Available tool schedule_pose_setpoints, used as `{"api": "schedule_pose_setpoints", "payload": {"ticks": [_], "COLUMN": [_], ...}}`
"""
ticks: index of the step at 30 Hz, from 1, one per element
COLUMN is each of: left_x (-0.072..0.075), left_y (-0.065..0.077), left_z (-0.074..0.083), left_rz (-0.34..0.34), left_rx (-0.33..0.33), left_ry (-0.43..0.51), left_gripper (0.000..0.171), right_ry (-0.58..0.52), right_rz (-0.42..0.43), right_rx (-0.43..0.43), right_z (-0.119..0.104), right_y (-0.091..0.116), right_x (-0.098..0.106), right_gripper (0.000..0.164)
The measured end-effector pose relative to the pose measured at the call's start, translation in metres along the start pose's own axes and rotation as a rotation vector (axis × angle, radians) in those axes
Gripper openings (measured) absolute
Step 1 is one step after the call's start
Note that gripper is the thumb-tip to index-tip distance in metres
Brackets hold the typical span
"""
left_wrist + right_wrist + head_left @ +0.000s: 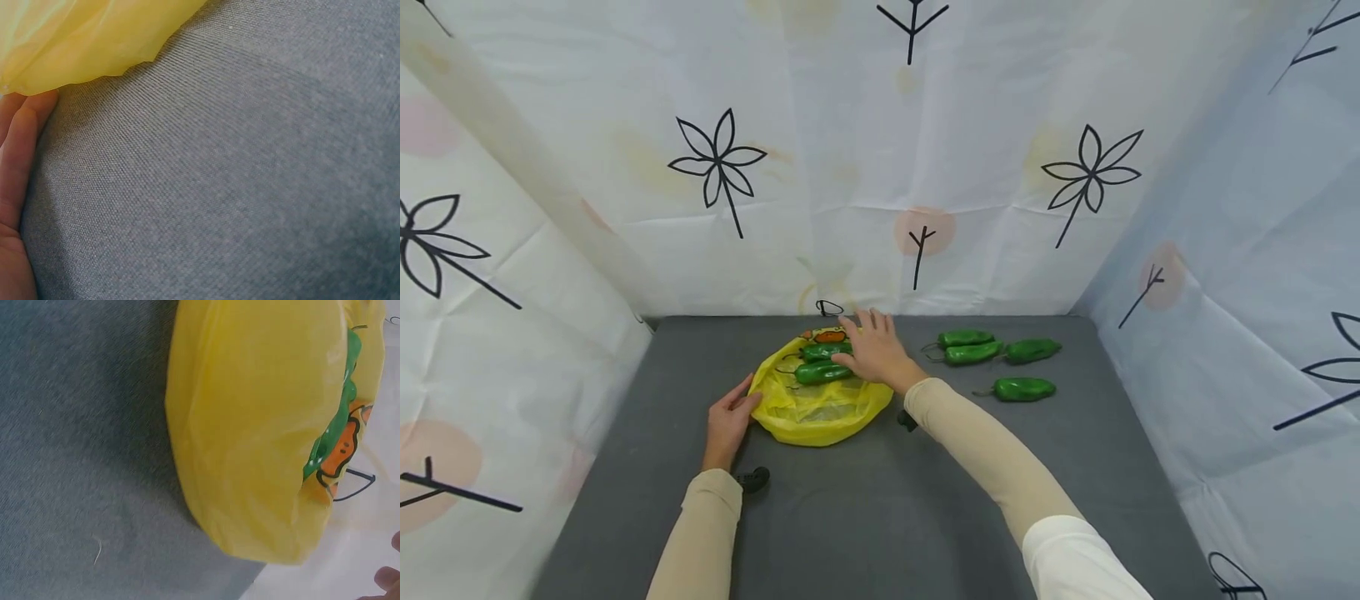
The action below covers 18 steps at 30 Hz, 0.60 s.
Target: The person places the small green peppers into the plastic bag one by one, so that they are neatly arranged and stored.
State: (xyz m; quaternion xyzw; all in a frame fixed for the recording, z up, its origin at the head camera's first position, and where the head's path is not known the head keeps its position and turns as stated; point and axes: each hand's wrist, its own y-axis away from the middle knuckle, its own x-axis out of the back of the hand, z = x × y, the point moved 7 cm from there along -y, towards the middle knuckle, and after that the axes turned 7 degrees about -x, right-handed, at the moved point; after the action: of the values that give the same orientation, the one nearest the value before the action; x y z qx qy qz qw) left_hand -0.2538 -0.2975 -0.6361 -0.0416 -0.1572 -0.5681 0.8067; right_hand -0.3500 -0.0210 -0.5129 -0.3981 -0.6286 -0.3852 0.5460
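As white, plant-printed cloth (865,150) walls in the grey table (850,517) around the yellow bag (820,431), here's the left hand (727,425) pinching the bag's left rim; two green peppers (823,372) lie inside, the right hand (877,354) spreads above the bag's far-right side, and four loose peppers (1024,389) sit right of it.

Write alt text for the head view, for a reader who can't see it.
A person's left hand holds the edge of an open yellow bag with two green peppers showing inside, while the right hand extends over it. Four more peppers lie right of the bag on a gray table.
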Motion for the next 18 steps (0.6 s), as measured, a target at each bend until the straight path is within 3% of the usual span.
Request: {"api": "schedule_pose_setpoints", "payload": {"ticks": [12, 18], "left_x": [0.002, 0.002], "left_y": [0.002, 0.001], "left_z": [0.001, 0.001], "left_rz": [-0.001, -0.002], "left_rx": [0.012, 0.002], "left_ry": [-0.008, 0.002], "left_gripper": [0.051, 0.052], "right_ry": [0.06, 0.023], "right_rz": [-0.009, -0.024], "right_rx": [-0.035, -0.055], "right_z": [0.012, 0.019], "right_y": [0.01, 0.015], "right_x": [0.001, 0.0], "right_gripper": [0.084, 0.086]}}
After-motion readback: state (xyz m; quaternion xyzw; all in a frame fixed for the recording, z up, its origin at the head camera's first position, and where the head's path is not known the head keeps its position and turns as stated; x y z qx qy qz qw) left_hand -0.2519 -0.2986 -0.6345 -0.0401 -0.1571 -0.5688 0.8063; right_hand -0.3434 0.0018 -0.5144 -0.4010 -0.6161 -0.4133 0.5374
